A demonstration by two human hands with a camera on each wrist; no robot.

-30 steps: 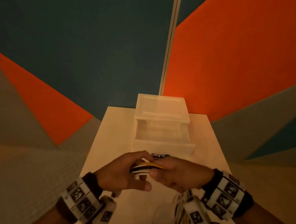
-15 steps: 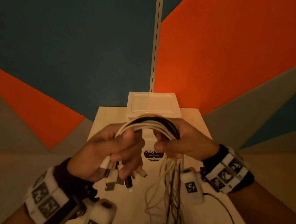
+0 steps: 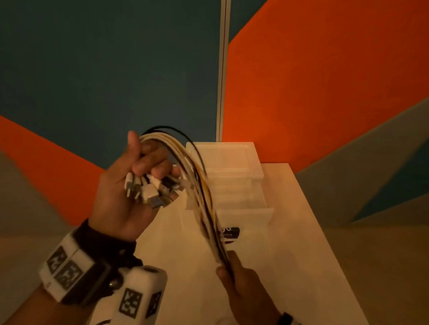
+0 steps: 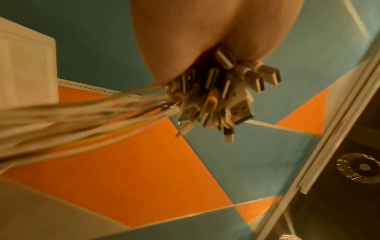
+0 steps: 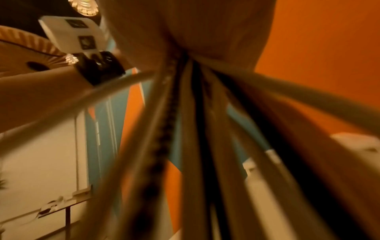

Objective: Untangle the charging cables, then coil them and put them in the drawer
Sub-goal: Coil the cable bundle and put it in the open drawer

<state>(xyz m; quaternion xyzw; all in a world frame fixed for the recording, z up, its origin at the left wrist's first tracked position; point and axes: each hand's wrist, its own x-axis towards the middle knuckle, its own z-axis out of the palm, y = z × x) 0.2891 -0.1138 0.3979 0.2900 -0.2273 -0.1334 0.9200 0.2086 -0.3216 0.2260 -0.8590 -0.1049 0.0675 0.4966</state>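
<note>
1. The charging cables [image 3: 201, 199] run as one bundle in the air above the counter [image 3: 290, 253], in front of the open drawer [image 3: 243, 206]
2. The left hand [image 3: 127, 195] clenches the plug ends [image 4: 216, 100], raised
3. The right hand [image 3: 246, 288] grips the bundle lower down
4. The cables' lower part is cut off; both wrist views are blurred

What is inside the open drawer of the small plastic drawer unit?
The drawer shows only pale translucent plastic; the cable bundle, stretched between left hand and right hand, hides its left side.
</note>
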